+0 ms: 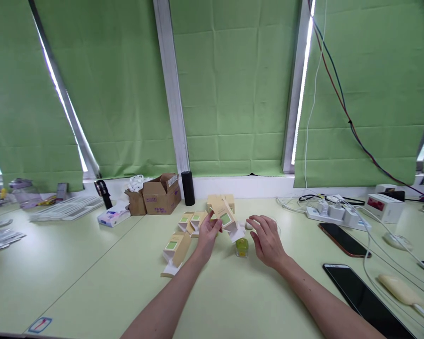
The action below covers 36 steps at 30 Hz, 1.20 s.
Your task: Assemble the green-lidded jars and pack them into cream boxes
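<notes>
Pinching a small tan carton (222, 212) between thumb and fingers, the left hand (205, 235) has it tilted above the bench (219, 306) in the head view, its white flap (236, 232) hanging loose toward the right hand (268, 242). That right hand is bare as far as I can see, fingers lightly curved and apart, the thumb just beside a little yellow-green bottle (241, 247) that stands between the two hands; whether the flap touches it I can't tell. I'd call this step the handling of one unfolded carton, and with that flap dangling, the next move calls for a gentle grip and some care around the bottle.

More cartons (176, 247) sit to the left of the left hand, one of them with its white end spilling out, and others stand beyond it. Further left of that hand lie a tissue pack (113, 214) and a cardboard box (162, 194), with a black cylinder (188, 188) beside the box. Well to the right of the right hand, two dark phones (344, 239) lie below a power strip (335, 217) tangled in white cables. Beyond both hands, green blinds (235, 94) cover the windows
</notes>
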### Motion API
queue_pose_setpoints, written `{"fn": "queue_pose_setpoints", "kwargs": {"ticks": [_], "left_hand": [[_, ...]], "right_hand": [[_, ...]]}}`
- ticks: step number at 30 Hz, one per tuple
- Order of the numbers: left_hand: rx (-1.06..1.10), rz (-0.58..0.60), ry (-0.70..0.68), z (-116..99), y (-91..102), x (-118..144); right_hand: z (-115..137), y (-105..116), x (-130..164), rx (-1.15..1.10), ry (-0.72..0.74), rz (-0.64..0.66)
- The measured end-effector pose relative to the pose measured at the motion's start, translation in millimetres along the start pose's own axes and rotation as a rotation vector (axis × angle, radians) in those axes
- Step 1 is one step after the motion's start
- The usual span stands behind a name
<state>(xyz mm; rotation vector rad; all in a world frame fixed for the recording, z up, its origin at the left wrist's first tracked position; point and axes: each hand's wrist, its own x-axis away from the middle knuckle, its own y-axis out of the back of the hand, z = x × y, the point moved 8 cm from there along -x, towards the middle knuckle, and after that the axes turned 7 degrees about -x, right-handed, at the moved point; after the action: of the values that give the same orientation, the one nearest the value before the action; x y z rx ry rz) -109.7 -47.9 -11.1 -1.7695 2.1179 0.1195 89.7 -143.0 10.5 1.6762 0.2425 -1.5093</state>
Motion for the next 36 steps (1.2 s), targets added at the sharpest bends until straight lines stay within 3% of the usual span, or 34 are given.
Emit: {"fn": "queue_pose_setpoints", "kwargs": {"ticks": [6,17,29,32,36], "left_hand": [[0.004,0.036,0.052,-2,-5.6,8],[-0.156,0.174,0.019,-20,-32.8,23],[-0.138,0.177,0.02,-17,-39.9,27],[-0.109,0.218,-0.028,-19,-40.9,28],[-0.233,0.252,-0.132,-21,-38.4,31]], "right_hand": [[5,0,-1,-0.078,-0.018,-0.003],[11,-11,-2,-0.443,-0.232,0.094],[-3,-13,1,-0.696,-0.408,-0.007],[-10,-18,4,-0.801,-0.468,-0.026],[-17,-20,5,-0.898,-0.508,-0.064]]}}
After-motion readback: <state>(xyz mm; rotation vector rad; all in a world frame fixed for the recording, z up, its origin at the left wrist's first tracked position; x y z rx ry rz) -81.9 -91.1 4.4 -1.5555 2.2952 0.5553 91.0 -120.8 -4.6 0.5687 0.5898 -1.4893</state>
